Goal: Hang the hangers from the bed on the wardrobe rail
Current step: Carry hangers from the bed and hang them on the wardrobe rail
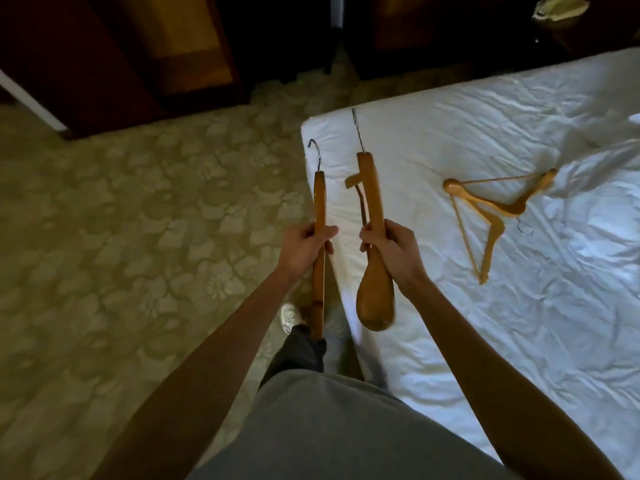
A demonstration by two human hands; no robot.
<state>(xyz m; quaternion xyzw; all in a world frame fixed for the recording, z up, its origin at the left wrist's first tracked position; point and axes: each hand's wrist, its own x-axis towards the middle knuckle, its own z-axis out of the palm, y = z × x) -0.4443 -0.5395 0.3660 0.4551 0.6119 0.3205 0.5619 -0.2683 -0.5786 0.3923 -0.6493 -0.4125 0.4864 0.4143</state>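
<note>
The bed (519, 306), under a rumpled white sheet, fills the right side of the view, with patterned carpet (121, 220) to the left and dark wooden furniture (114, 50) along the far wall, probably the wardrobe, though no rail shows. The person stands at the near left corner of the bed, both arms stretched forward. The right hand (389, 252) has its grip wrapped around a broad-shouldered wooden hanger (374, 237) held edge-on, its metal hook pointing far. The left hand (304, 247) has its grip curled around a slimmer wooden hanger (319, 216), hook also pointing far, held over the bed's left edge. Two more wooden hangers (491, 216) lie overlapping on the sheet, further right and well apart from the hands. Judging from this, the task is in its carrying stage: two hangers are picked up but none is seen hung, and at least two remain to be collected. The turn toward the wardrobe appears yet to come.
</note>
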